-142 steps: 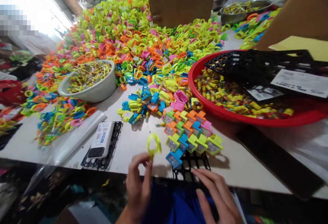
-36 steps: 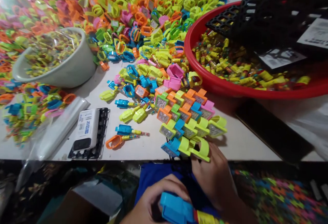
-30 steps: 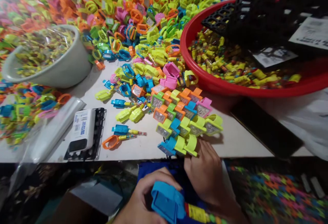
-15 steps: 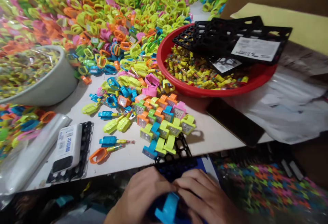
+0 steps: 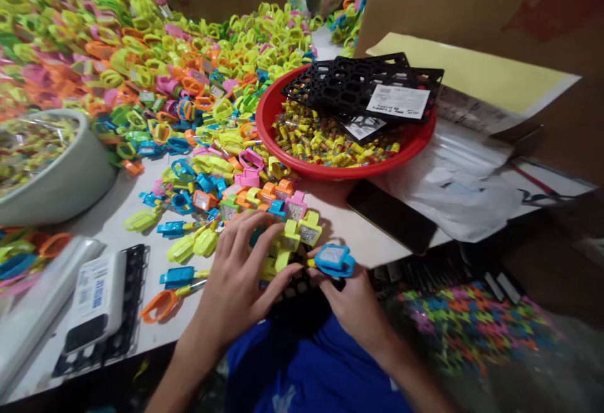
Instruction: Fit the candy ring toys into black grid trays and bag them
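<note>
My right hand is closed on a blue toy watch with a small yellow tube at its left end, at the table's front edge. Beside it my left hand lies over a block of toy watches in green, orange, pink and yellow, its fingers apart and touching them. These watches stand in rows on a black perforated tray, mostly hidden by my hands. Left of my left hand lie loose pieces: a blue watch and an orange watch, both with candy-like tubes.
A red basin holds small yellow tubes, with black perforated sheets on top. A grey-white bowl stands left. Behind spreads a large heap of toy watches. A phone lies right; a white labelled pack lies front left.
My hands have moved up from the lap to the tray at the table edge and separated. The blue toy watch is raised in my right hand. The view has shifted.
</note>
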Action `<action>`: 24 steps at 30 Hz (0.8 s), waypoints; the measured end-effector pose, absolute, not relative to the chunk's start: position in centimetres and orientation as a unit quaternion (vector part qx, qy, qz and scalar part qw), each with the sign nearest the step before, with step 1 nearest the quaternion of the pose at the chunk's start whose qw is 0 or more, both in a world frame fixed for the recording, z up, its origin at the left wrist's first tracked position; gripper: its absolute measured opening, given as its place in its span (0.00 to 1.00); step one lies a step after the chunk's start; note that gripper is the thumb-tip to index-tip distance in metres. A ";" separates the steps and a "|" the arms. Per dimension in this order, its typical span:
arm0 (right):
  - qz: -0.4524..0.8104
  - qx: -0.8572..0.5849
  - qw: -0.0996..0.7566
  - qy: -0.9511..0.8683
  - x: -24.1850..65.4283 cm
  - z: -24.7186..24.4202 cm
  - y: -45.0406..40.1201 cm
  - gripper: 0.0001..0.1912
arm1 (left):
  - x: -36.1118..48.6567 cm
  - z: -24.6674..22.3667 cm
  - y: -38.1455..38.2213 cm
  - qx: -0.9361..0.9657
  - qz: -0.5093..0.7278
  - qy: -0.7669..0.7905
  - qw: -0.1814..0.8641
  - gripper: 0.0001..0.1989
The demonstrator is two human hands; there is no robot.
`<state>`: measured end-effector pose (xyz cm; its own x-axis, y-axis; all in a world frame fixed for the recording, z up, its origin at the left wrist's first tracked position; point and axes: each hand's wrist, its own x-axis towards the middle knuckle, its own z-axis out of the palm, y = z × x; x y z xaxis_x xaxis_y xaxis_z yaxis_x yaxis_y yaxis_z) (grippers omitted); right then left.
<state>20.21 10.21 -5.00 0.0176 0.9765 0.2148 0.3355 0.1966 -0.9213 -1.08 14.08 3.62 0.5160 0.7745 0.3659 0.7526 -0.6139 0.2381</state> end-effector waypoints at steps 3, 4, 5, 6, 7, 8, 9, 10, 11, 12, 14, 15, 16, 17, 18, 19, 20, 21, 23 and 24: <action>0.323 -0.544 0.458 -0.624 19.4 -4.9 10.8 0.06 | -1.4 3.1 13.9 0.871 0.235 0.431 0.014 0.20; 0.322 -0.544 0.452 -0.629 19.3 -4.8 10.8 0.07 | -1.5 3.0 13.7 0.871 0.239 0.429 0.004 0.20; 0.324 -0.542 0.445 -0.635 19.3 -4.7 10.9 0.07 | -1.5 2.8 13.6 0.871 0.244 0.426 -0.005 0.20; 0.328 -0.536 0.438 -0.643 19.4 -4.5 10.9 0.07 | -1.6 2.7 13.6 0.870 0.251 0.424 -0.013 0.20; 0.336 -0.528 0.430 -0.651 19.6 -4.3 10.9 0.08 | -1.6 2.5 13.5 0.868 0.258 0.423 -0.017 0.20; 0.349 -0.516 0.420 -0.660 19.8 -4.2 10.9 0.11 | -1.6 2.4 13.5 0.866 0.265 0.423 -0.019 0.20; 0.364 -0.504 0.411 -0.667 20.0 -4.0 10.9 0.15 | -1.6 2.2 13.5 0.864 0.274 0.422 -0.019 0.20; 0.382 -0.492 0.401 -0.672 20.2 -3.9 10.8 0.19 | -1.6 2.0 13.5 0.861 0.284 0.422 -0.017 0.20; 0.400 -0.482 0.393 -0.673 20.4 -3.8 10.7 0.22 | -1.6 1.9 13.6 0.859 0.293 0.421 -0.012 0.20; 0.416 -0.474 0.391 -0.671 20.6 -3.8 10.6 0.22 | -1.6 1.8 13.6 0.856 0.302 0.419 -0.004 0.20; 0.443 -0.465 0.409 -0.648 20.8 -3.8 10.5 0.17 | -1.7 1.6 13.6 0.853 0.318 0.414 0.012 0.20; 0.455 -0.464 0.424 -0.631 20.8 -3.9 10.4 0.13 | -1.7 1.6 13.6 0.852 0.323 0.411 0.020 0.20; 0.464 -0.466 0.440 -0.611 20.8 -4.0 10.4 0.10 | -1.8 1.7 13.5 0.852 0.327 0.407 0.028 0.20; 0.469 -0.473 0.453 -0.592 20.8 -4.2 10.3 0.08 | -1.9 1.7 13.5 0.852 0.330 0.404 0.034 0.20; 0.469 -0.482 0.466 -0.575 20.7 -4.3 10.2 0.07 | -2.0 1.7 13.4 0.853 0.332 0.401 0.039 0.20; 0.466 -0.492 0.473 -0.563 20.5 -4.5 10.2 0.06 | -2.1 1.6 13.4 0.854 0.333 0.398 0.044 0.21; 0.460 -0.502 0.477 -0.556 20.3 -4.7 10.1 0.05 | -2.2 1.5 13.5 0.855 0.333 0.395 0.046 0.21; 0.452 -0.510 0.480 -0.553 20.2 -4.9 10.0 0.05 | -2.3 1.4 13.5 0.857 0.334 0.389 0.044 0.22; 0.438 -0.520 0.474 -0.559 19.8 -5.2 9.9 0.03 | -2.4 1.0 13.7 0.862 0.341 0.374 0.030 0.22; 0.431 -0.523 0.465 -0.569 19.7 -5.3 9.9 0.03 | -2.5 0.8 13.8 0.863 0.347 0.365 0.022 0.23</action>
<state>19.70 9.88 -5.28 -0.0208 0.9967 0.0786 0.1939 0.0811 -0.9777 -2.48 13.76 0.82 0.4919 0.6463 0.5834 0.6154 -0.7321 0.2921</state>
